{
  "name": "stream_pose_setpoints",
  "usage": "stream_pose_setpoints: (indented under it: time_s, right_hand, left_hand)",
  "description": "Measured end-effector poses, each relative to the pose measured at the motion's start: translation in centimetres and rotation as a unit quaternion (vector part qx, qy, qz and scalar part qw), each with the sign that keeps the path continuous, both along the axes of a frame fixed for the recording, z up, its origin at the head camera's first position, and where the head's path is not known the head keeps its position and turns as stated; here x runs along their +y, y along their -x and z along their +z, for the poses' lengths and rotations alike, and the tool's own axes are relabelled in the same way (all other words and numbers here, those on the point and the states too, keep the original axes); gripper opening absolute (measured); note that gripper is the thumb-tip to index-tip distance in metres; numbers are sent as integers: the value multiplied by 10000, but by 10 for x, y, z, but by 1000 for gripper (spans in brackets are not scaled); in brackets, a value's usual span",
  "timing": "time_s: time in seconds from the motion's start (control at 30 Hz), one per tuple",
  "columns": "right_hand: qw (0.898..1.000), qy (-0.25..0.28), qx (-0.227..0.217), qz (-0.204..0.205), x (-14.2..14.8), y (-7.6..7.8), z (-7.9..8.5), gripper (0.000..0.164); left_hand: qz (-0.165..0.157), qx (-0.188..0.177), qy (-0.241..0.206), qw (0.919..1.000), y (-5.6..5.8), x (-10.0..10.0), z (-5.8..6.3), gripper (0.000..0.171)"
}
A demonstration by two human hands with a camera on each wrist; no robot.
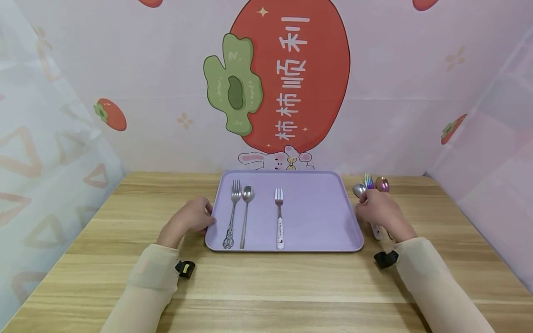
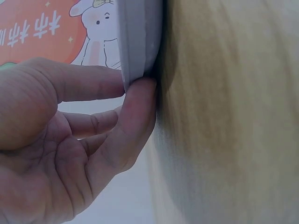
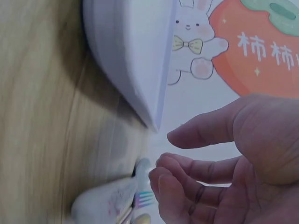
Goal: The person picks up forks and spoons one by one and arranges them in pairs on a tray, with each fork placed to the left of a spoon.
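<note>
A lilac tray (image 1: 318, 210) lies on the table, bearing an ornate-handled fork (image 1: 236, 187), a thin silver spoon (image 1: 247, 193) and a small fork with a white patterned handle (image 1: 280, 233). At the tray's left edge my left hand (image 1: 189, 217) pinches the rim between thumb and fingers, which the left wrist view shows closely. My right hand (image 1: 381, 210) hovers by the tray's right edge, over more cutlery. Its thumb and bent fingers stand apart with nothing between them in the right wrist view. Beneath it are a silver spoon (image 1: 360, 189), a rainbow fork (image 1: 368, 181) and a pinkish spoon (image 1: 382, 184).
A white patterned handle (image 1: 376, 232) pokes out below the right hand. The wooden table (image 1: 266, 291) extends in front of the tray. Behind it hangs a backdrop with a large persimmon (image 1: 320, 83) and a rabbit; printed sheets flank both sides.
</note>
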State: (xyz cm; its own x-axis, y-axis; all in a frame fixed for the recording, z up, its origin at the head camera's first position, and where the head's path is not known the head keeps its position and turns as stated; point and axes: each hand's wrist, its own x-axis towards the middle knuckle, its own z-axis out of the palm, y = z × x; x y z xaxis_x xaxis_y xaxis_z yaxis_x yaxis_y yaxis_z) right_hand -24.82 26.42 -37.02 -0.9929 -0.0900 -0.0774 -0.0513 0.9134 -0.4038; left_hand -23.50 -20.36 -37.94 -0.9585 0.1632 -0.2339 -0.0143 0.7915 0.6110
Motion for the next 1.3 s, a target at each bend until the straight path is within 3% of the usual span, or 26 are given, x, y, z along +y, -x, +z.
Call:
stream_pose_setpoints:
  time_s: [0.17,0.4,0.67,1.3]
  right_hand:
    - [9998,-110,-48,-135,8,1,0,12]
    - [9990,-223,-282,-278,13,1,-2,33]
    - [9979,-309,-496,-282,16,1,-6,32]
    - [9978,-336,-436,-359,16,3,-11,31]
  left_hand:
    - [18,-4,-27,10000,0,0,0,19]
    - [30,-24,-46,10000,1,0,-2,19]
    - [49,-43,-76,9999,2,0,-2,18]
    - [88,-50,-137,9999,1,1,-3,17]
